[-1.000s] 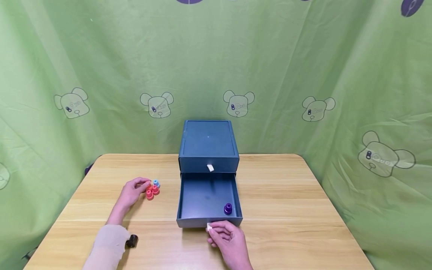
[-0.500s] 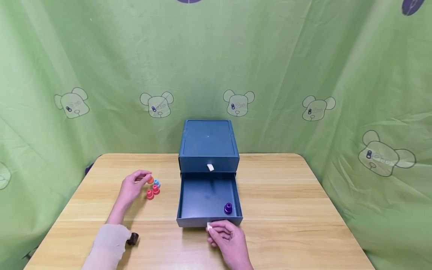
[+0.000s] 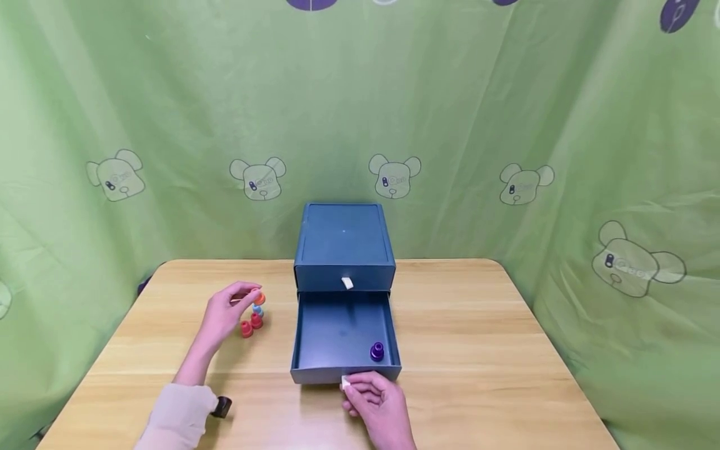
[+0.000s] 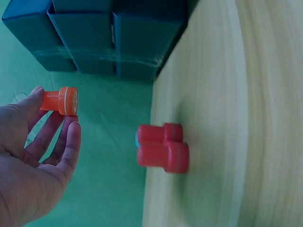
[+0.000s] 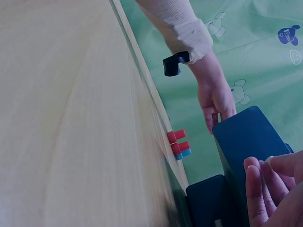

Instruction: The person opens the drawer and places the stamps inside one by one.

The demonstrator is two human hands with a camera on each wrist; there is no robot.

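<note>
My left hand (image 3: 224,311) pinches an orange toy stamp (image 4: 60,100) between thumb and fingers, raised off the table. Its round patterned face points away from the palm in the left wrist view. Just below it in the head view stand a light blue stamp (image 3: 257,309) and two red stamps (image 3: 246,329) on the wood. My right hand (image 3: 381,406) pinches the white pull tab (image 3: 345,381) of a pulled-out blue drawer (image 3: 337,375). Inside that drawer, toward its front right, stands a purple stamp (image 3: 377,352).
The dark blue drawer cabinet (image 3: 344,234) stands at the middle back of the wooden table (image 3: 467,337). Its upper drawer, with a white tab (image 3: 347,283), is closed. A green printed curtain (image 3: 450,94) hangs behind. A black wrist camera (image 3: 222,407) juts from the left sleeve.
My left hand has lifted the orange stamp from among the others and carried it up and slightly right. My right hand keeps its grip on the tab; the drawer stays out.
</note>
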